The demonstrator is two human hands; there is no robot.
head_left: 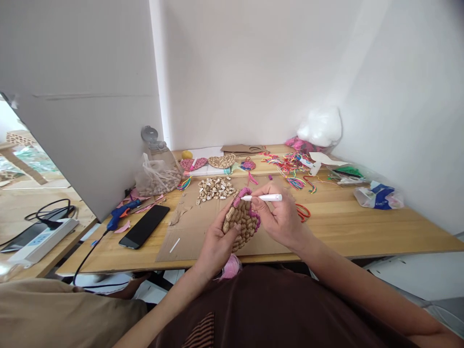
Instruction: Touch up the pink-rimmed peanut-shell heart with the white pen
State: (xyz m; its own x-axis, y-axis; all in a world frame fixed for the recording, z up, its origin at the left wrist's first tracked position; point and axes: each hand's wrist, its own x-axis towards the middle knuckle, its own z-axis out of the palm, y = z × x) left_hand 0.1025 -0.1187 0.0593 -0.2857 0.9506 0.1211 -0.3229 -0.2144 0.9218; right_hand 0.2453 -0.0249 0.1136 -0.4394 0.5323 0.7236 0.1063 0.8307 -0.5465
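Observation:
My left hand [216,242] grips a piece [243,223] covered in rows of tan peanut shells, tilted up over the cardboard. Part of its border is coloured pink; its back is hidden. Between the fingers of my right hand [281,218] is a white marker pen [271,197], its tip at the pink upper edge of the piece. A heap of peanut shells [214,189] lies just beyond on the cardboard sheet [195,232]. Below the piece, a ball of pink yarn [231,267] shows near my lap.
To the left lie a black phone [144,227], a blue glue gun [121,213] with its cord and a bag of peanuts [158,178]. Shell-covered hearts [222,161] and coloured cords [290,164] sit behind. A plastic packet [379,195] is right. Another person's tan clothing [65,314] shows lower left.

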